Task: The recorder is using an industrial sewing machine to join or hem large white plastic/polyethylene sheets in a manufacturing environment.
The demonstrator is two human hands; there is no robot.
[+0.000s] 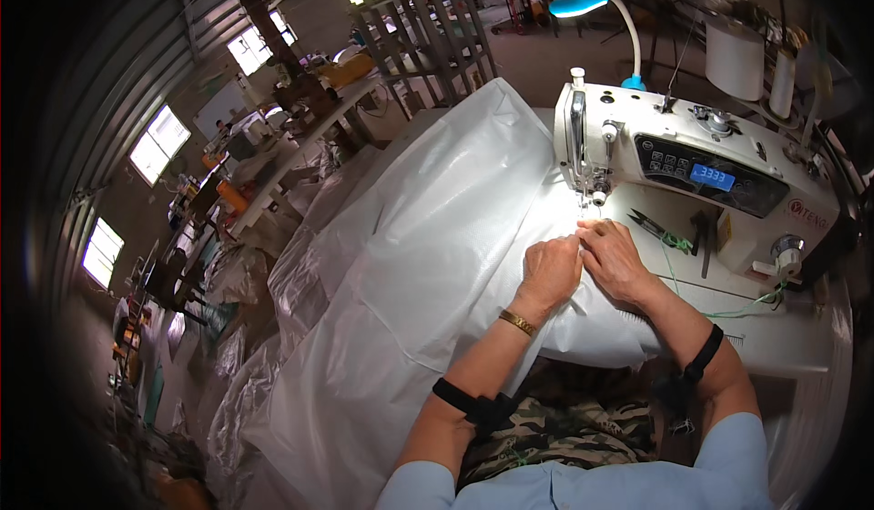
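While the white sheet [419, 255] is held beside the sewing machine [657, 114], some sewing seems left.
By the left hand [551, 269] and right hand [615, 257], both curled nearly closed, the sheet seems pinched; from there it is spread toward nine o'clock, with the machine at one. Fingertips are mostly hidden, and how much is sewn cannot be told in the bright light.

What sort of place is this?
Probably a sewing workshop: a white metal sewing machine with a blue-lit display, a broad, shiny silvery-white sheet spread beside it, and a large white thread spool behind.
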